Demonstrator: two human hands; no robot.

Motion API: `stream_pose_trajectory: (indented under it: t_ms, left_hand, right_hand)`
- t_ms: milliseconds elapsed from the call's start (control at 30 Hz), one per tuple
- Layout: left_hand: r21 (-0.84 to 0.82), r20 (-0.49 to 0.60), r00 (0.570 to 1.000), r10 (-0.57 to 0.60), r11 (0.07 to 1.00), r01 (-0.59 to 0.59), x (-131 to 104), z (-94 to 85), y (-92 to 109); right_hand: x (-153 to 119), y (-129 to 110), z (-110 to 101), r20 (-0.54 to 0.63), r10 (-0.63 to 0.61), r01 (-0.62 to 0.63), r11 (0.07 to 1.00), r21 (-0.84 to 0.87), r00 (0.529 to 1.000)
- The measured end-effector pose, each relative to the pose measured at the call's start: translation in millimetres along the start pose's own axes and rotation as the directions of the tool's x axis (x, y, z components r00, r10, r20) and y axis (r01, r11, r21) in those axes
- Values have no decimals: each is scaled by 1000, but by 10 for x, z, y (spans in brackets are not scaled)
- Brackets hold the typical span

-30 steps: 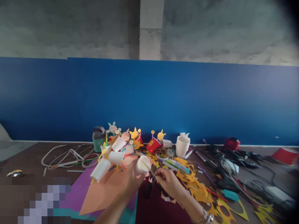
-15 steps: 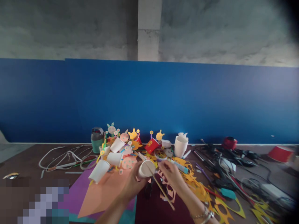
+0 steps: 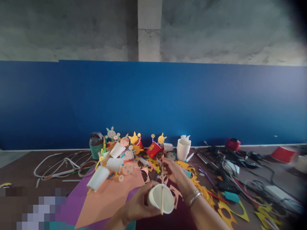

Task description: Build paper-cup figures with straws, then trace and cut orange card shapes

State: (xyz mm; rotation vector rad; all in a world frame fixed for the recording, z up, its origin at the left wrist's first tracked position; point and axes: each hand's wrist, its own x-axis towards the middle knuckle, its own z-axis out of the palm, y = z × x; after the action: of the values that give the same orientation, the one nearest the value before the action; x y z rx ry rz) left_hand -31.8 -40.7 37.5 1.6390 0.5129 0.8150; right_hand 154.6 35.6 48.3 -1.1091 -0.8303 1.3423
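Note:
At the bottom middle, my left hand point(image 3: 140, 204) is wrapped round a white paper cup point(image 3: 157, 199), its open mouth turned toward me. A thin wooden stick point(image 3: 162, 185) runs upright in the view, its lower end across the cup's mouth. The fingers of my right hand point(image 3: 171, 169) pinch the upper end of this stick, above the cup. Below both hands lies dark maroon paper point(image 3: 148, 222), with pink paper offcuts point(image 3: 177, 196) beside my right wrist. To the left, several white cups point(image 3: 98, 178) with paper animal faces lie on orange paper point(image 3: 105, 201).
A white cup with tissue point(image 3: 184, 149) stands behind my right hand. Yellow paper scraps point(image 3: 225, 214), cables and a teal item point(image 3: 231, 196) spread across the right. A green container point(image 3: 96, 147) and white cables point(image 3: 57, 169) are at the left. A blue partition point(image 3: 153, 102) rises behind.
The cup in my left hand has moved down and nearer, its mouth now facing me more. The stick has swung from slanted to upright, and my right hand now grips its upper end.

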Motion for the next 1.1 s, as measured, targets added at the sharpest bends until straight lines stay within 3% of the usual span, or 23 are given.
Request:
stream_pose_trajectory:
  t_ms: [167, 267, 367, 400, 467, 567, 667, 767, 867, 1100]
  left_hand:
    - [-209, 47, 996, -76, 974, 85, -39, 14, 52]
    - [-341, 42, 991, -124, 931, 131, -44, -28, 65]
    - [-402, 13, 994, -106, 910, 103, -50, -75, 65]
    - [-410, -8, 995, -95, 908, 83, -51, -89, 59]
    - [-415, -64, 995, -71, 909, 38, -46, -111, 33]
    - [-428, -166, 985, -42, 903, -33, -33, -140, -49]
    - [-489, -220, 973, -74, 871, -44, -28, -173, -151]
    - [-522, -211, 973, -98, 852, -27, -26, -195, -208]
    - [-474, -214, 972, -100, 881, -14, -20, -196, -186]
    - [-339, -249, 961, -117, 940, 27, 8, -222, -73]
  right_hand:
    - [183, -216, -350, -220, -186, 214, 970, 114, 958]
    - [173, -401, -480, -349, -319, 380, 917, 122, 881]
    - [111, -569, -548, -478, -426, 525, 846, 92, 769]
    - [85, -614, -558, -494, -438, 544, 834, 88, 751]
    - [27, -687, -550, -481, -432, 537, 838, 99, 763]
    - [-80, -758, -464, -381, -440, 500, 863, 71, 814]
    - [-210, -782, -326, -167, -570, 545, 820, -173, 804]
    - [-343, -745, -182, 188, -652, 636, 563, -529, 734]
    - [-459, -658, -51, 485, -537, 678, 245, -693, 690]
    - [-587, -546, 117, 645, -288, 649, -98, -755, 708]
